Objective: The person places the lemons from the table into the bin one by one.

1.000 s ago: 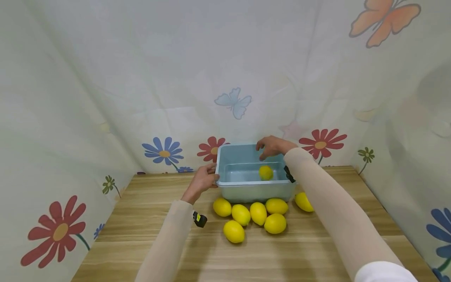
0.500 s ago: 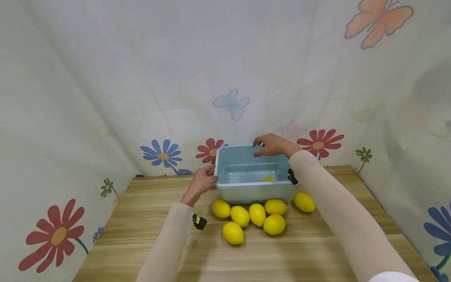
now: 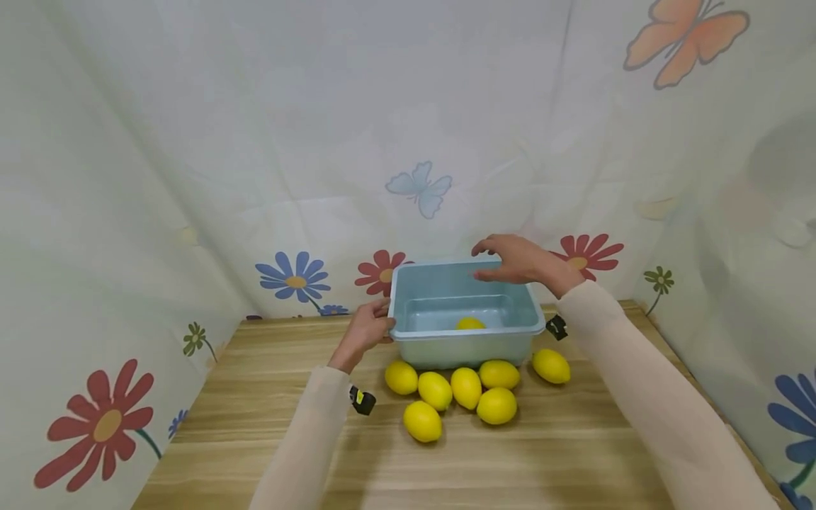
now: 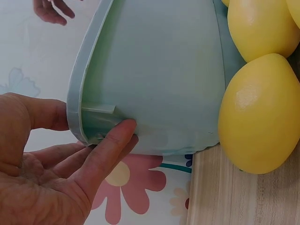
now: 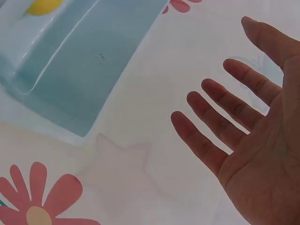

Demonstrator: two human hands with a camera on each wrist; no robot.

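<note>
A light blue plastic bin (image 3: 465, 348) stands at the back of the table. Inside it lies one lemon (image 3: 470, 324), partly hidden by the front wall. My left hand (image 3: 365, 329) grips the bin's left end; in the left wrist view its thumb is on the rim (image 4: 75, 89) and its fingers reach underneath. My right hand (image 3: 518, 258) is above the bin's back right part, fingers spread and holding nothing. The right wrist view shows that palm (image 5: 267, 178) bare. Several lemons (image 3: 466, 388) lie close together before the bin, and another lemon (image 3: 551, 366) lies by its front right corner.
The wood-grain table (image 3: 268, 425) reaches back to a printed cloth (image 3: 319, 177) with flowers and butterflies. Cloth also hangs along the left and right sides. A small black camera (image 3: 363, 401) sits at the left wrist, another black camera (image 3: 557, 327) at the right.
My right hand, over the bin throughout, has drawn up and to the right. The lemon inside dropped, rolled right, then back left. My left hand has kept its grip on the bin.
</note>
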